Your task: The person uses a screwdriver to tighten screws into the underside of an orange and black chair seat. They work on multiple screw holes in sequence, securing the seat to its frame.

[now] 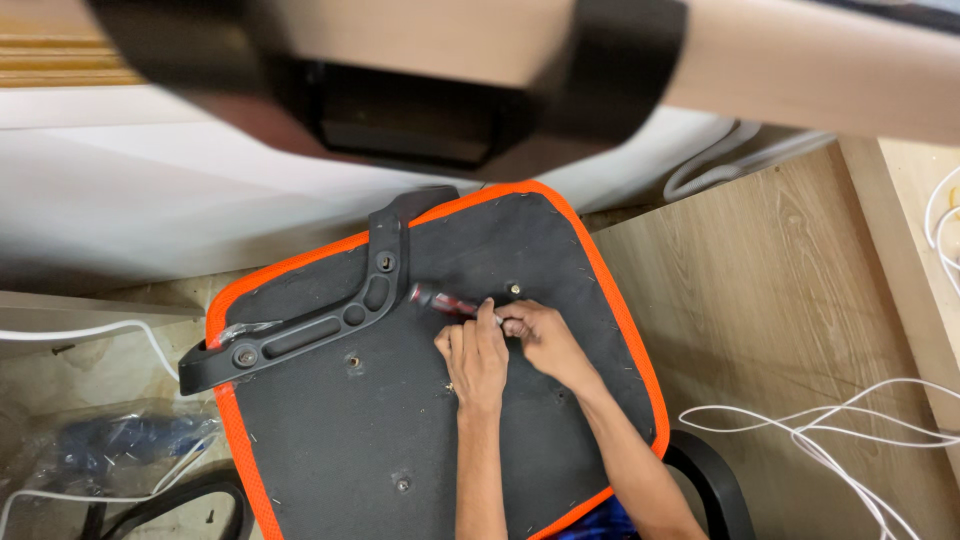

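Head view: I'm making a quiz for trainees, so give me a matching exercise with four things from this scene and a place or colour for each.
Things:
1. screwdriver
2. seat trim
3. armrest bracket
4. plastic bag

Descriptions:
A. orange, around the edge of the black panel
B. held by both hands near the panel's middle
C. black, bolted across the panel's upper left
D. clear, lying at lower left beside the seat

Pairs: 1-B, 2-A, 3-C, 4-D
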